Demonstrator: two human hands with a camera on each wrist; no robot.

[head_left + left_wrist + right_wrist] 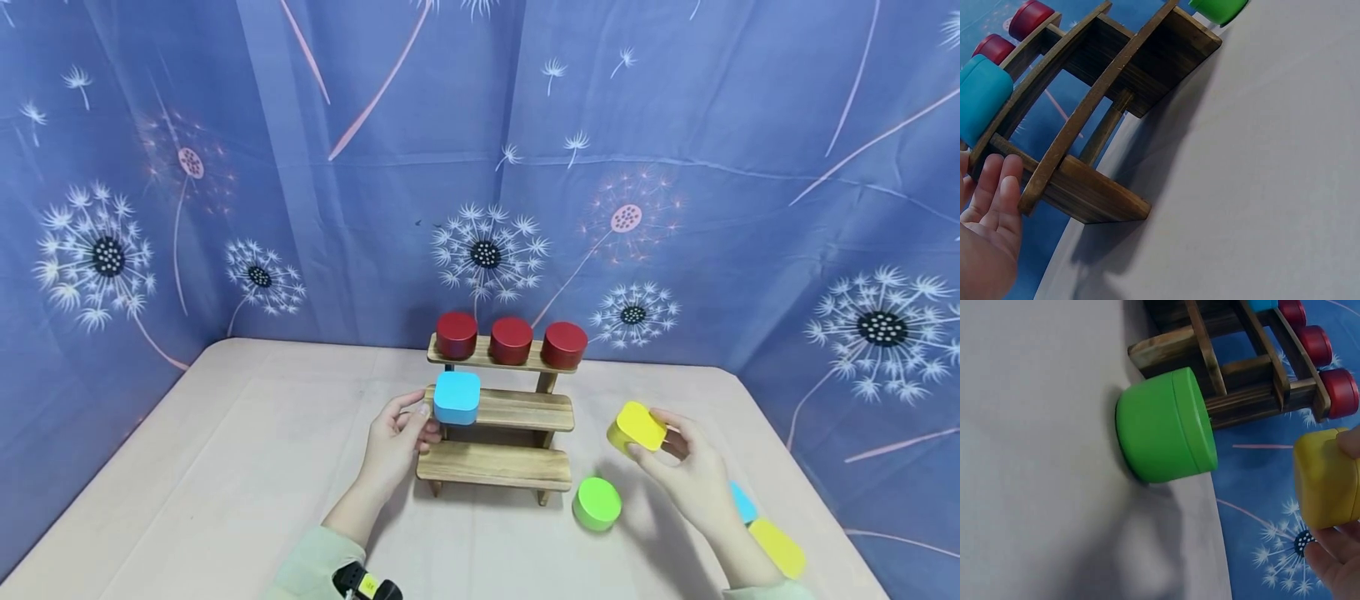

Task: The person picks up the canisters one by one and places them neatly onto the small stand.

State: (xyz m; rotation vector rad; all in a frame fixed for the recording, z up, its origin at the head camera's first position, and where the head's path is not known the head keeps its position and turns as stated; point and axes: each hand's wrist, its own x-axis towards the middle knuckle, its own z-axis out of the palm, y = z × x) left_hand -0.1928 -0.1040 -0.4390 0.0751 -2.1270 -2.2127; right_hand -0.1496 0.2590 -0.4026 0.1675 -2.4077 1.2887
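Note:
A three-tier wooden display stand [495,464] stands on the table. My left hand [395,433] grips the left end of its middle tier, fingers curled at the board's edge in the left wrist view. Right beside the thumb, a light blue rounded-square tin [457,398] rests on that tier. Three round red tins [512,341] line the top tier. Off the stand's right side, my right hand [693,467] holds a yellow rounded tin [637,427] up above the table, pinched between thumb and fingers. Below it, a round green tin [1163,428] sits on the table.
Another blue tin [743,503] and another yellow tin [777,547] lie at the right, partly behind the right forearm. A blue dandelion-print cloth [360,233] hangs behind the pale tabletop [247,450]. A dark watch-like band [366,582] is on the left wrist.

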